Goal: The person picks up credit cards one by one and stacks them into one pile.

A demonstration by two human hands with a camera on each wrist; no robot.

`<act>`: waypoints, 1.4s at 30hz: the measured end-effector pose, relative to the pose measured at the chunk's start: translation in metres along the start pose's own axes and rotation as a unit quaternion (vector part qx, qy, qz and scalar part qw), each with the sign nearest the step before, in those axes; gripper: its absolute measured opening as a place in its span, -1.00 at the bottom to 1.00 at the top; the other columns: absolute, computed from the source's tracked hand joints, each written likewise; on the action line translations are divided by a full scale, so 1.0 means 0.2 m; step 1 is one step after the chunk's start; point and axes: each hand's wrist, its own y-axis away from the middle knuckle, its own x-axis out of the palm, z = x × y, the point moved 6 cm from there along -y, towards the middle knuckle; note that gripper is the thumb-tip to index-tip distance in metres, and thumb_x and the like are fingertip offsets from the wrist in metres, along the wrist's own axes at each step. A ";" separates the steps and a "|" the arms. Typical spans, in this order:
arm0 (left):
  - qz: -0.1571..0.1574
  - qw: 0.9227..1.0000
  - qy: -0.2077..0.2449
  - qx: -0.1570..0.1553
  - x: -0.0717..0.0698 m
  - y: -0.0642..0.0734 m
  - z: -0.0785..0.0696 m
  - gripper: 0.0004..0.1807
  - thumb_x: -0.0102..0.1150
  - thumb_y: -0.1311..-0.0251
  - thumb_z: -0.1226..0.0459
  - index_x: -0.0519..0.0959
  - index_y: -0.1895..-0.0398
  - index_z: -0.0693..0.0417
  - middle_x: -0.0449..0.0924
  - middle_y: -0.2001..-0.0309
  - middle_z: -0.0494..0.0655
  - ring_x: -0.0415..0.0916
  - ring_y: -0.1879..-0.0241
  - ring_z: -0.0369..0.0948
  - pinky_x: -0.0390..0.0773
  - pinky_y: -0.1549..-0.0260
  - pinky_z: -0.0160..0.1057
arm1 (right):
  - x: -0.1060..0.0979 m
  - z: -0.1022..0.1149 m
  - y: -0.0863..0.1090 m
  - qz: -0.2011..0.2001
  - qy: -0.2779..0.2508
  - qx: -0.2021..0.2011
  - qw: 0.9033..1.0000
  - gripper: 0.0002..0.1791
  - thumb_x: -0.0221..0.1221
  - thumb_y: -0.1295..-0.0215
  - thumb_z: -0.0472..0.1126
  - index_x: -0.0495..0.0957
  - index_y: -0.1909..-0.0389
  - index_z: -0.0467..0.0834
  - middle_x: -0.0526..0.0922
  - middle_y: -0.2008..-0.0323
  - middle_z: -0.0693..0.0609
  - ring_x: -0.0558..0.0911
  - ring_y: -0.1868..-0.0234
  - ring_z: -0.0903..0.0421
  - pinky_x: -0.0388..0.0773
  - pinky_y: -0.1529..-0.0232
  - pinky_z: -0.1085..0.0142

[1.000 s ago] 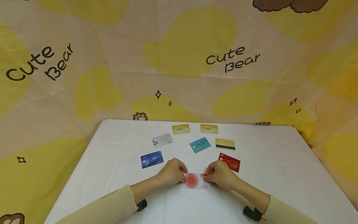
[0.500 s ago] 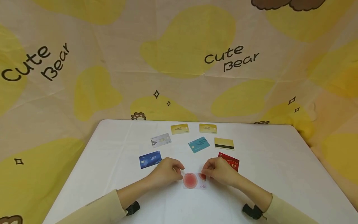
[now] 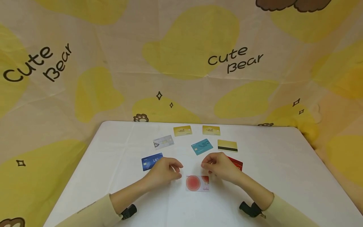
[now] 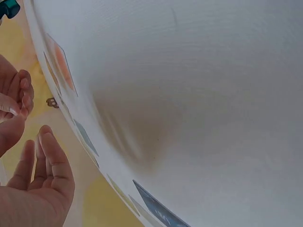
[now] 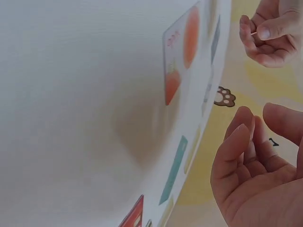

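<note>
A white card with pink-red circles (image 3: 197, 183) lies flat on the white table, midway between the two hands. To its left is my left hand (image 3: 161, 172), apart from the card and holding nothing, with a gap between thumb and index finger. My right hand (image 3: 222, 166) hovers above and right of the card, also holding nothing; its loosely bent fingers show in the right wrist view (image 5: 255, 175). Partly hidden behind the left hand is a blue VIP card (image 3: 150, 161). The right hand covers much of a red VIP card (image 3: 236, 163).
Farther back lie a silver card (image 3: 163, 142), a teal VIP card (image 3: 202, 147), a gold card with a black stripe (image 3: 227, 146), and two gold cards, one left (image 3: 182, 130) and one right (image 3: 211, 130). A yellow patterned cloth (image 3: 187, 47) hangs behind the table.
Both hands have let go of the white card and drawn back from it, the left one leftward, the right one upward. The card lies on the table in nearly the same spot.
</note>
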 end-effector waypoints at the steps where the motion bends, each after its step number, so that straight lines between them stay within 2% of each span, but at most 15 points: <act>1: -0.002 1.000 -0.001 0.001 0.00 0.00 0.00 -0.75 0.43 -0.14 0.43 0.74 0.09 0.26 0.61 0.38 -0.18 0.50 0.41 -0.20 0.50 0.46 -0.35 | 0.00 0.01 0.00 0.001 -0.002 -0.002 1.000 -0.89 0.35 -0.40 -0.20 0.71 0.21 -0.19 0.68 0.35 -0.12 0.64 0.39 -0.05 0.55 0.44 0.29; 6: -0.011 1.000 -0.007 0.006 -0.03 0.02 -0.02 -0.75 0.44 -0.15 0.41 0.74 0.08 0.23 0.62 0.34 -0.19 0.53 0.33 -0.18 0.53 0.40 -0.33 | 0.01 0.04 -0.01 0.000 -0.010 -0.007 1.000 -0.83 0.35 -0.41 -0.17 0.71 0.15 -0.20 0.70 0.30 -0.13 0.65 0.34 -0.04 0.65 0.32 0.16; 12: -0.037 0.999 -0.003 0.005 -0.09 0.06 -0.01 -0.72 0.44 -0.15 0.40 0.73 0.04 0.22 0.62 0.30 -0.15 0.53 0.28 -0.17 0.55 0.40 -0.31 | 0.03 0.07 -0.04 -0.003 -0.021 -0.021 1.000 -0.83 0.36 -0.40 -0.17 0.72 0.13 -0.18 0.72 0.24 -0.12 0.66 0.31 -0.08 0.69 0.28 0.11; 16: -0.063 0.998 -0.004 0.001 -0.15 0.08 0.00 -0.71 0.43 -0.15 0.39 0.73 0.03 0.22 0.64 0.27 -0.11 0.55 0.27 -0.17 0.55 0.39 -0.30 | 0.05 0.08 -0.07 -0.005 -0.020 -0.045 0.999 -0.79 0.36 -0.39 -0.17 0.71 0.09 -0.22 0.72 0.26 -0.06 0.64 0.31 -0.10 0.67 0.31 0.15; 19: -0.085 0.996 -0.007 -0.002 -0.19 0.09 0.02 -0.70 0.43 -0.14 0.40 0.73 0.03 0.22 0.66 0.25 -0.07 0.56 0.27 -0.18 0.54 0.36 -0.31 | 0.07 0.10 -0.09 -0.003 -0.016 -0.069 0.997 -0.75 0.35 -0.38 -0.18 0.70 0.05 -0.26 0.72 0.28 0.00 0.63 0.29 -0.04 0.63 0.34 0.23; 24: -0.112 0.994 -0.006 -0.010 -0.25 0.11 0.05 -0.67 0.45 -0.13 0.44 0.72 0.00 0.23 0.68 0.24 -0.06 0.58 0.27 -0.20 0.55 0.34 -0.31 | 0.11 0.14 -0.12 0.006 -0.009 -0.098 0.995 -0.72 0.36 -0.37 -0.18 0.69 0.03 -0.27 0.71 0.20 0.05 0.64 0.21 0.07 0.61 0.25 0.27; 32: -0.144 0.989 -0.006 -0.022 -0.33 0.15 0.10 -0.60 0.44 -0.14 0.44 0.68 -0.08 0.26 0.69 0.18 0.04 0.56 0.23 -0.14 0.57 0.31 -0.31 | 0.15 0.21 -0.16 0.035 -0.010 -0.122 0.992 -0.65 0.40 -0.34 -0.19 0.66 -0.06 -0.26 0.69 0.00 -0.17 0.66 0.12 0.08 0.61 0.08 0.21; 37: -0.158 0.987 -0.004 -0.032 -0.37 0.16 0.15 -0.56 0.42 -0.13 0.46 0.65 -0.13 0.29 0.68 0.15 0.07 0.56 0.18 -0.10 0.58 0.23 -0.31 | 0.18 0.25 -0.19 0.052 -0.005 -0.123 0.991 -0.61 0.41 -0.33 -0.18 0.64 -0.11 -0.25 0.67 -0.06 -0.19 0.66 0.08 0.08 0.59 0.02 0.19; 42: -0.171 0.984 -0.008 -0.044 -0.40 0.18 0.20 -0.50 0.42 -0.13 0.44 0.61 -0.18 0.33 0.65 0.13 0.09 0.54 0.17 -0.09 0.58 0.27 -0.33 | 0.22 0.26 -0.23 0.057 -0.004 -0.128 0.990 -0.58 0.43 -0.30 -0.19 0.63 -0.12 -0.26 0.67 -0.08 -0.19 0.65 0.06 0.08 0.59 0.04 0.20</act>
